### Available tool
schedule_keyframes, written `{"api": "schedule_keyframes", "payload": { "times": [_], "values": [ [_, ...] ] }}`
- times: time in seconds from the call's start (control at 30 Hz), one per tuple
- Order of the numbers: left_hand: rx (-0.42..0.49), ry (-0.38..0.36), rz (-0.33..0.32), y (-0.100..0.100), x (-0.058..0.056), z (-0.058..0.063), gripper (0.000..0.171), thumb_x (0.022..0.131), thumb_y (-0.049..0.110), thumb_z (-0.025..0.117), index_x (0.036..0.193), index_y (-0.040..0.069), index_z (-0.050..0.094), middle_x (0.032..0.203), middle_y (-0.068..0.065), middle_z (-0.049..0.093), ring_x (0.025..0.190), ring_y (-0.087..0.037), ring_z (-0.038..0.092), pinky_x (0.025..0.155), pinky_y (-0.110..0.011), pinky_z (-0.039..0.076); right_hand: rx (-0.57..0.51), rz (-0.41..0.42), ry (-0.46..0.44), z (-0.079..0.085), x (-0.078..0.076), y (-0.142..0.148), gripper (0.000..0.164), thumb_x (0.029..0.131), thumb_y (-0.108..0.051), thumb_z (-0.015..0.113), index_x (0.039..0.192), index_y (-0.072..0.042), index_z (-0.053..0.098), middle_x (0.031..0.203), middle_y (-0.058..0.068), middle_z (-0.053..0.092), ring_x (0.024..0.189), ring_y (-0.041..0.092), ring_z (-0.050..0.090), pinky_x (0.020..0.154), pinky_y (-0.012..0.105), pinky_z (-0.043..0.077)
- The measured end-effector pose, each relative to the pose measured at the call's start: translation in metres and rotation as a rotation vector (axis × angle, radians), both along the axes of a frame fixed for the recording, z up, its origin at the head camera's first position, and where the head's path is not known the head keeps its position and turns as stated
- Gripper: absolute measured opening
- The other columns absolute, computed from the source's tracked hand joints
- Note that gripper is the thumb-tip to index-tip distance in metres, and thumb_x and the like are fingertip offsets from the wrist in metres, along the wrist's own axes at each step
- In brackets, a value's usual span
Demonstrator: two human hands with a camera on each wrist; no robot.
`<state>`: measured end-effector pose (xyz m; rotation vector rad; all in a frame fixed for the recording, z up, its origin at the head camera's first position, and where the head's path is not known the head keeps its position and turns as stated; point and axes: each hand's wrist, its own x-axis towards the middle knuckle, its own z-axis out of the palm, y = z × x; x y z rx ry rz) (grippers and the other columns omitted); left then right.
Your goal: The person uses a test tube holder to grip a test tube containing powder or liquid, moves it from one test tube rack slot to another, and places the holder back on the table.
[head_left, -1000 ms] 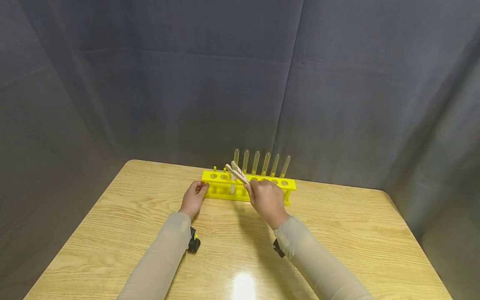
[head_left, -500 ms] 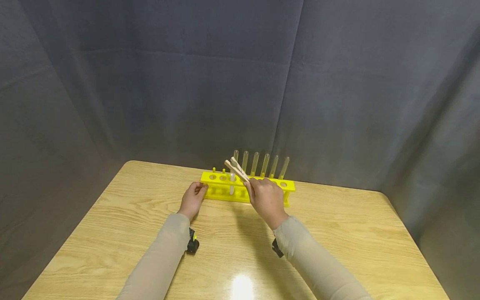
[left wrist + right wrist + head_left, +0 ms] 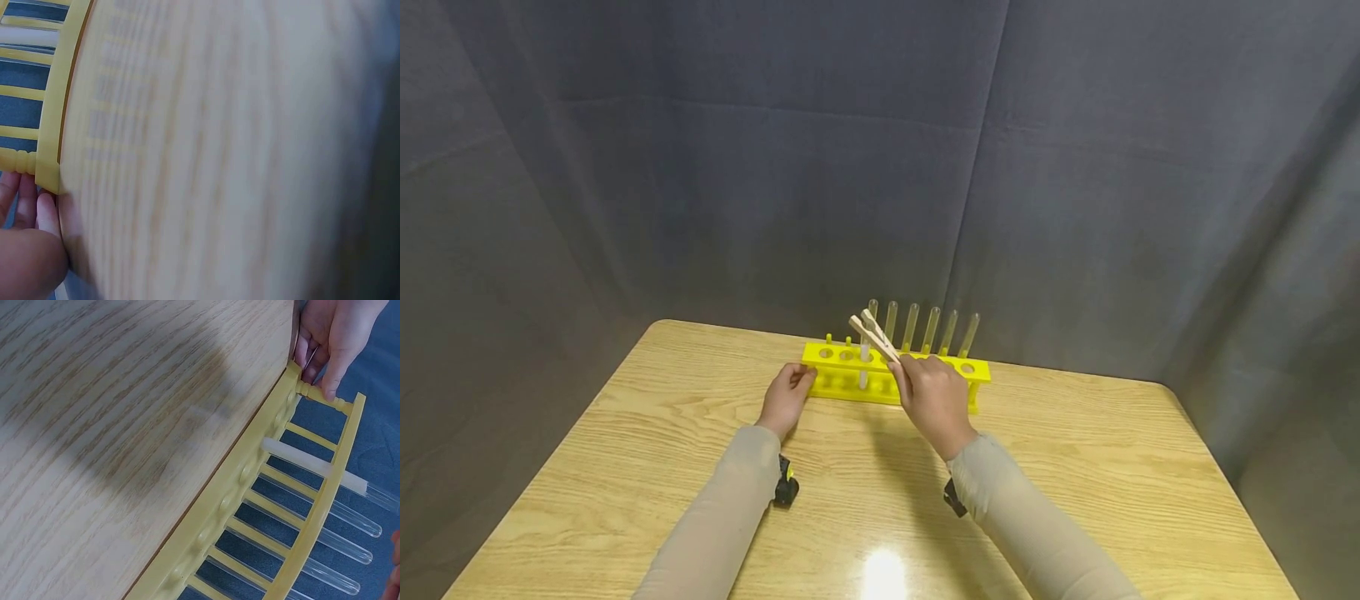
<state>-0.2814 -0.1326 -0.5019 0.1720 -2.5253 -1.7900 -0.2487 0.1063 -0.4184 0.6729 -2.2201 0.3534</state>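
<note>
A yellow test tube rack (image 3: 895, 398) stands near the table's back edge. My left hand (image 3: 787, 398) grips its left end, thumb and fingers around the end post, as the right wrist view shows. In my right hand (image 3: 936, 402) is a wooden test tube clamp (image 3: 877, 340), held above the rack and pointing up to the left. The clamp's jaws stand apart, overlapping the upper part of a test tube (image 3: 312, 464) with white contents. That tube sits upright in the rack, toward the left end. My right fingers (image 3: 394, 569) show only at the right wrist view's edge.
Several clear test tubes (image 3: 912, 327) sit upside down on pegs along the rack's back. Two bare pegs (image 3: 829, 339) are at its left. The wooden table (image 3: 700, 467) ends close behind the rack, where a dark grey curtain (image 3: 775, 208) hangs.
The clamp has risen slightly over the white-filled tube, its tips now higher above the rack. My left hand keeps its grip on the rack's left end.
</note>
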Motion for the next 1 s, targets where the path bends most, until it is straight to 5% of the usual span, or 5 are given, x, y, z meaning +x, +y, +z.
{"api": "schedule_keyframes", "payload": {
  "times": [0.3,0.5,0.63,0.73,1.0],
  "values": [
    [0.003,0.017,0.002,0.002,0.0,-0.002,0.036,0.109,0.027,0.048,0.133,-0.001,0.052,0.139,-0.022,0.054,0.131,-0.036,0.049,0.112,-0.05,0.039,-0.045,0.043,0.014,-0.003,0.004,0.009,0.018,0.095,-0.022,0.073,0.084,-0.009,0.07,0.065,0.002,0.066,0.055,0.021,0.058,0.046,0.034,0.044],
    [0.005,0.018,0.001,0.003,0.0,0.0,0.036,0.11,0.026,0.047,0.133,-0.001,0.052,0.139,-0.022,0.054,0.131,-0.036,0.049,0.112,-0.05,0.038,-0.07,0.076,0.018,-0.009,0.009,0.017,0.014,0.092,-0.019,0.075,0.088,-0.006,0.072,0.061,-0.001,0.061,0.05,0.018,0.048,0.051,0.038,0.051],
    [0.005,0.014,0.004,0.003,0.0,0.0,0.036,0.109,0.026,0.047,0.132,-0.001,0.053,0.138,-0.021,0.054,0.13,-0.036,0.049,0.112,-0.049,0.039,-0.073,0.095,0.003,-0.014,0.011,0.022,0.014,0.091,-0.018,0.076,0.084,-0.008,0.069,0.056,-0.004,0.052,0.05,0.015,0.047,0.048,0.035,0.049],
    [0.006,0.009,0.005,0.003,0.0,0.001,0.035,0.109,0.027,0.048,0.132,0.0,0.053,0.138,-0.021,0.055,0.13,-0.036,0.05,0.112,-0.05,0.039,-0.074,0.098,-0.02,-0.018,0.013,0.025,0.014,0.091,-0.017,0.075,0.083,-0.01,0.068,0.057,-0.004,0.051,0.051,0.015,0.049,0.041,0.028,0.036],
    [0.012,-0.006,0.01,0.001,-0.001,0.0,0.037,0.109,0.03,0.049,0.131,0.001,0.054,0.14,-0.02,0.054,0.131,-0.036,0.049,0.112,-0.05,0.038,-0.084,0.123,-0.083,-0.026,0.015,0.028,0.014,0.091,-0.015,0.075,0.096,-0.003,0.073,0.06,-0.004,0.052,0.052,0.011,0.044,0.044,0.023,0.035]
  ]
}}
